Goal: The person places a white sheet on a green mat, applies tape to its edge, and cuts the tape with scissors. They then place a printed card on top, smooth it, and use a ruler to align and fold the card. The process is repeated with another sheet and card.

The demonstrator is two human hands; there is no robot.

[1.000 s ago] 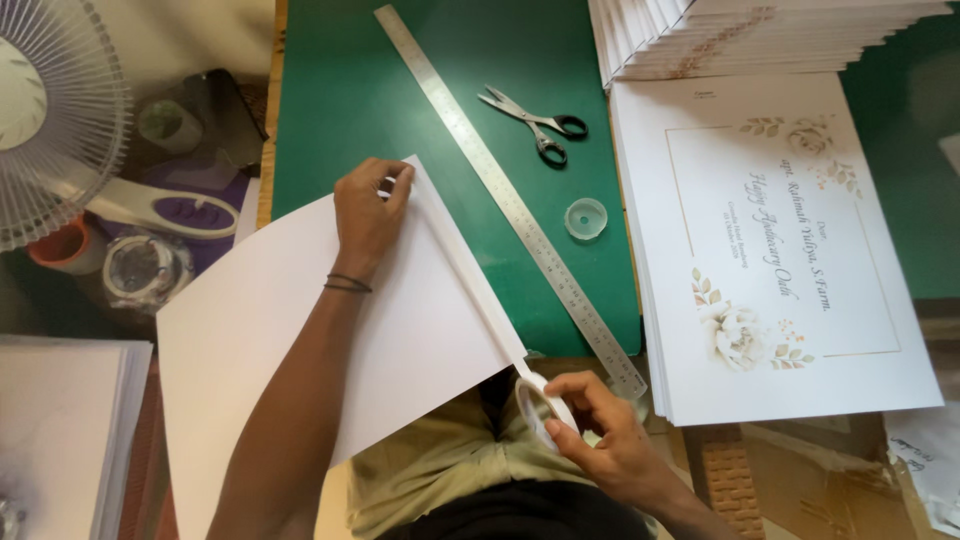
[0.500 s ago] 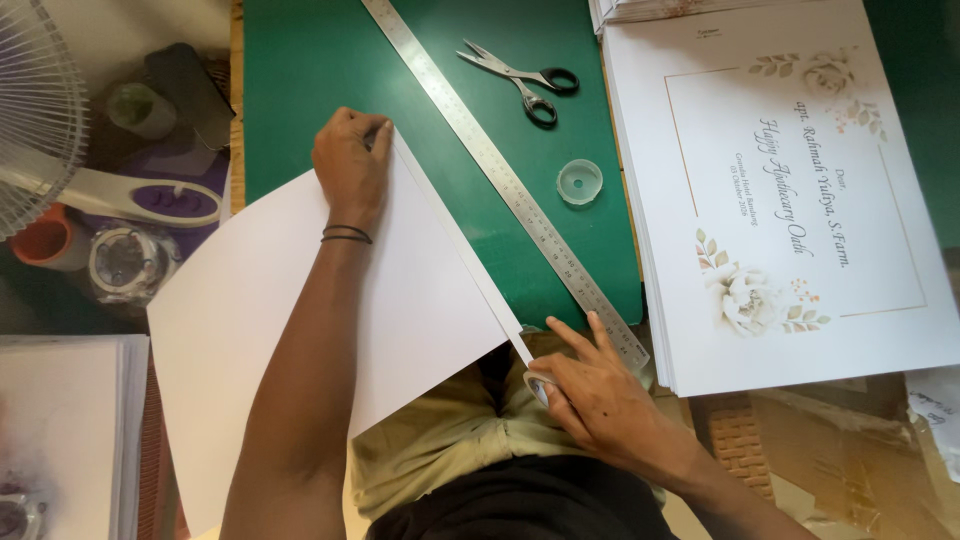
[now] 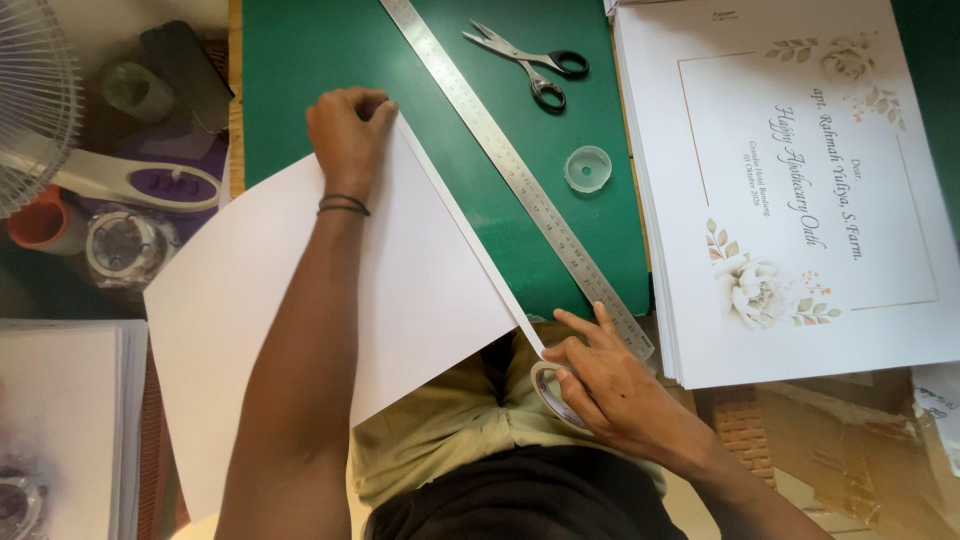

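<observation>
Your left hand [image 3: 348, 128] was closed in a loose fist, its fingers together and pressing down on the far corner of the large white sheet [image 3: 330, 310], which lay across the near left part of the green surface [image 3: 300, 80] and overhung its near edge above your lap. A narrow strip of tape [image 3: 470, 235] ran along the sheet's right edge, from under your left hand down to the near corner. Your right hand [image 3: 605, 385] sat at the near edge of the surface, its fingers clamped on the tape roll [image 3: 552, 395], with the index finger stretched out toward the near end of the steel ruler [image 3: 515, 170]. The roll touched the end of the strip at the sheet's near corner. The ruler lay diagonally on the surface, just beside the sheet's taped edge, running from the far edge to the near right corner. The scissors [image 3: 530, 62] lay shut near the far edge, to the right of the ruler. A small clear round lid [image 3: 587, 168] rested between the ruler and the stack of printed cards [image 3: 800, 190], which occupied the right side of the surface. Off the left edge stood a fan [image 3: 40, 110], an orange cup [image 3: 35, 222] and a clear tape dispenser [image 3: 122, 248], well apart from both hands.
</observation>
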